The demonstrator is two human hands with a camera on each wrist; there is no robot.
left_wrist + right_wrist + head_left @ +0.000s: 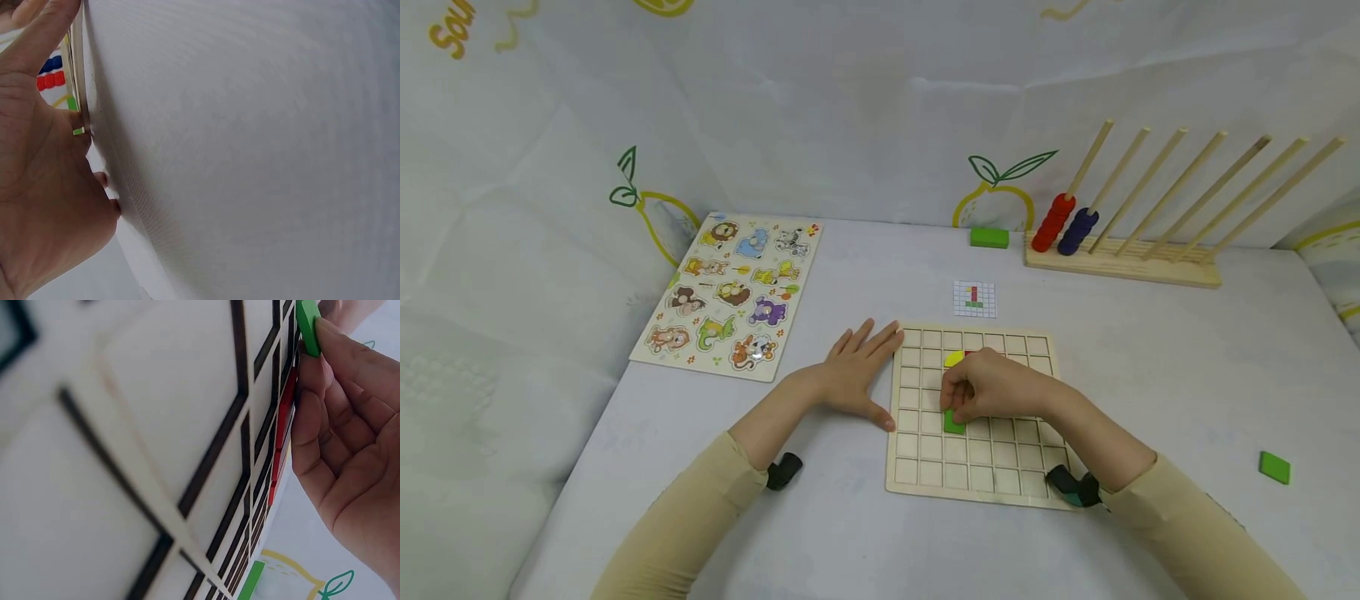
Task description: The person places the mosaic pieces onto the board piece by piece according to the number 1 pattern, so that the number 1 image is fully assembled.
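A wooden grid board (931, 473) lies on the white table in the head view. My right hand (1000, 385) pinches a green tile (953, 422) between thumb and fingers over a cell left of the board's middle. The right wrist view shows the same green tile (309, 328) tilted at the fingertips, with red tiles (284, 415) lying in the grid beyond. A yellow piece (953, 358) sits above the hand, which covers most of the red. With fingers spread, my left hand (853, 379) rests on the table and touches the board's left edge.
Behind the board lies a small printed grid card (974, 299). An animal puzzle board (730, 292) is at the left. A green block (989, 238) and a wooden peg rack (1120, 265) with red and blue beads stand at the back. One green tile (1274, 467) lies far right.
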